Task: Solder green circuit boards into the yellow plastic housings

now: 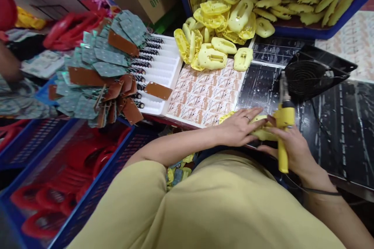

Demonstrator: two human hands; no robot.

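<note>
A yellow plastic shell [264,134] lies at the front edge of the table under my fingers. My left hand [241,126] reaches over from the left, its fingers gripping the shell. In my right hand [292,146] is a yellow soldering iron [284,116], its metal barrel pointing away from me. Fingertips of that hand also come close to the shell; whether they touch it I cannot tell. Another yellow piece [226,116] shows partly behind my left hand. Beyond my hands, loose yellow shells [213,57] lie piled on the table.
A black fan [309,72] stands beside the iron's tip. A blue crate [298,33] of yellow shells sits behind. To the left, a white tray [168,52] carries wired circuit boards [99,62]. Below it is a blue basket [73,190] of red plastic parts.
</note>
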